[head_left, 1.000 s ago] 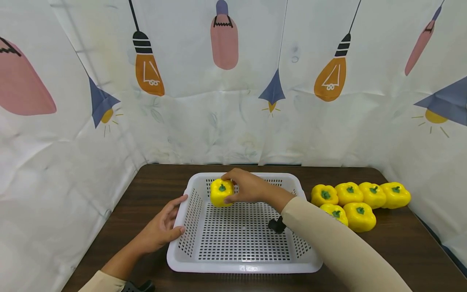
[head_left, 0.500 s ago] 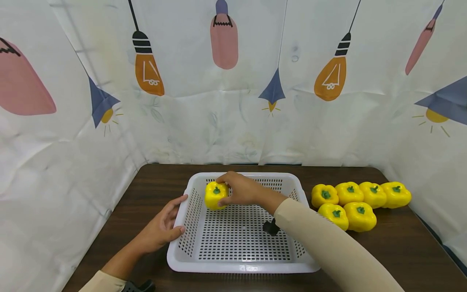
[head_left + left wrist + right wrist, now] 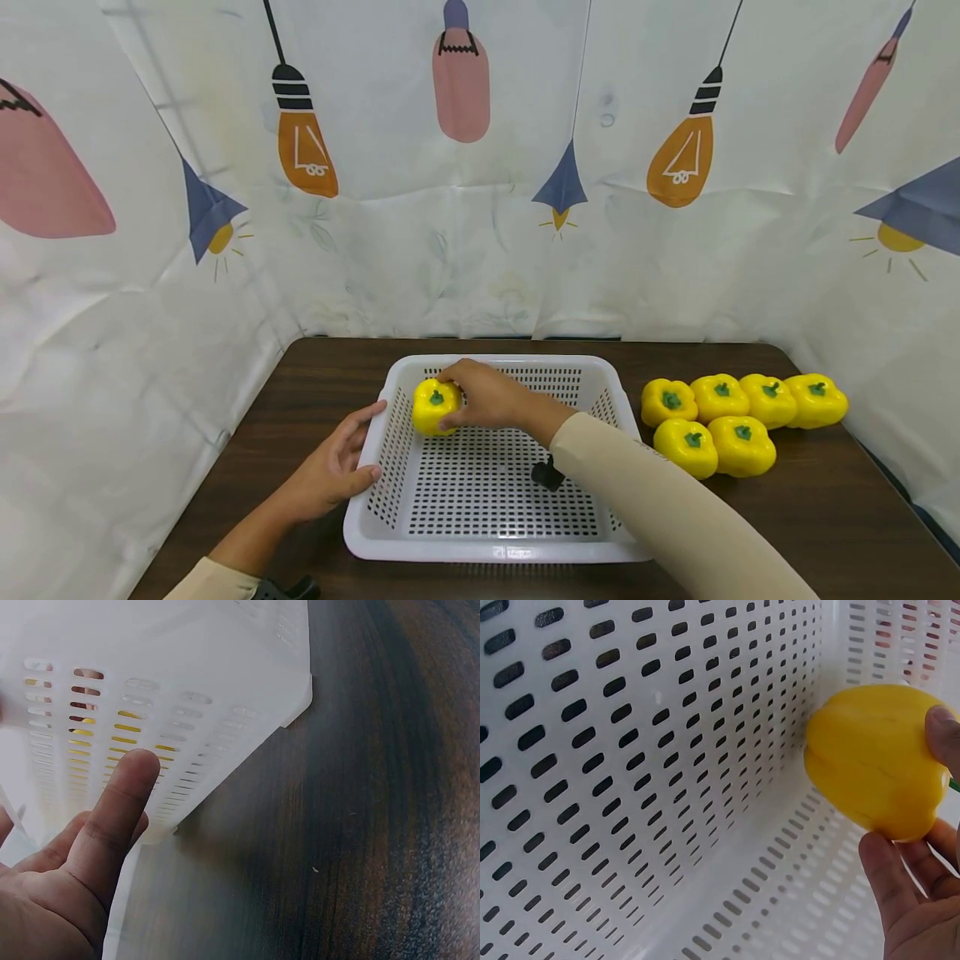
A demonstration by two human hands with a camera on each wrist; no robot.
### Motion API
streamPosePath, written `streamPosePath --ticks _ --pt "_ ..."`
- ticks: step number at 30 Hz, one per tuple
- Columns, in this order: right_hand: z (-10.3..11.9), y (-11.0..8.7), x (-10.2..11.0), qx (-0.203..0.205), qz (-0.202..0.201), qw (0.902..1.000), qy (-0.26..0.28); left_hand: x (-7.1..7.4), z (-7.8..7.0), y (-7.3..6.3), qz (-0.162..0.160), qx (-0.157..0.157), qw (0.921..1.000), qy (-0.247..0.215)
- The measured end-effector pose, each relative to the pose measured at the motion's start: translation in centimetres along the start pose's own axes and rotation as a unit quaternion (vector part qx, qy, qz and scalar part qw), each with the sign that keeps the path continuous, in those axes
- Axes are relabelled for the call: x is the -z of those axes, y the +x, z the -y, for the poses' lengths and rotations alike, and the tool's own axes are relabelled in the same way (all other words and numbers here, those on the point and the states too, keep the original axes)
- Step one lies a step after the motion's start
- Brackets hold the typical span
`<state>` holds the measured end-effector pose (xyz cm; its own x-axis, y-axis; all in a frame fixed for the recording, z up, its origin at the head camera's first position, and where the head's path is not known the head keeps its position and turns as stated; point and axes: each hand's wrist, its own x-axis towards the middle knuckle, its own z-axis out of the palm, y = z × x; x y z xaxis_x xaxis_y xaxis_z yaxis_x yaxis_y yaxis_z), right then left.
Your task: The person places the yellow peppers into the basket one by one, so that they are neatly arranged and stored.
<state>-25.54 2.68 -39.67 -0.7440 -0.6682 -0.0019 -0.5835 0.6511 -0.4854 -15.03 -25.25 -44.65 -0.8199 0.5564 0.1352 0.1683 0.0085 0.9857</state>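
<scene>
Inside a white perforated plastic basket (image 3: 502, 552), my right hand (image 3: 491, 396) grips a yellow bell pepper (image 3: 427, 410) near the back left corner. The right wrist view shows thumb and fingers around the bell pepper (image 3: 874, 761), close over the slotted floor. Its green stem faces up in the head view. My left hand (image 3: 330, 467) rests against the basket's left side with fingers extended and the thumb at the rim. In the left wrist view, a straight finger (image 3: 112, 817) lies along the outer wall, and yellow shows through the slots.
Several yellow bell peppers (image 3: 742, 447) sit in two rows on the dark wooden table (image 3: 847, 517), right of the basket. A printed white sheet (image 3: 465, 267) hangs behind and at both sides. A black device (image 3: 547, 475) hangs under the right wrist.
My right hand has carried the bell pepper left and slightly toward me, nearer the basket's left wall. My left hand has stayed in place.
</scene>
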Motion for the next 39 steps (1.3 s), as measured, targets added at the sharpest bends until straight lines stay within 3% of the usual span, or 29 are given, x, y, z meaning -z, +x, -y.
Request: streamPosePath --ticks 27,32,39 --pt "0.2 0.1 -0.5 -0.018 -0.011 0.9994 -0.028 -0.1 -0.1 0.1 0.004 -0.003 1.0 -0.001" --pt "0.5 -0.4 0.5 -0.024 -0.01 0.9992 -0.03 -0.1 -0.1 0.1 0.002 -0.002 1.0 0.002" --pt "0.8 -1.8 3.4 -0.015 0.007 0.9988 -0.046 0.0 -0.1 0.0 -0.004 0.002 1.0 0.007"
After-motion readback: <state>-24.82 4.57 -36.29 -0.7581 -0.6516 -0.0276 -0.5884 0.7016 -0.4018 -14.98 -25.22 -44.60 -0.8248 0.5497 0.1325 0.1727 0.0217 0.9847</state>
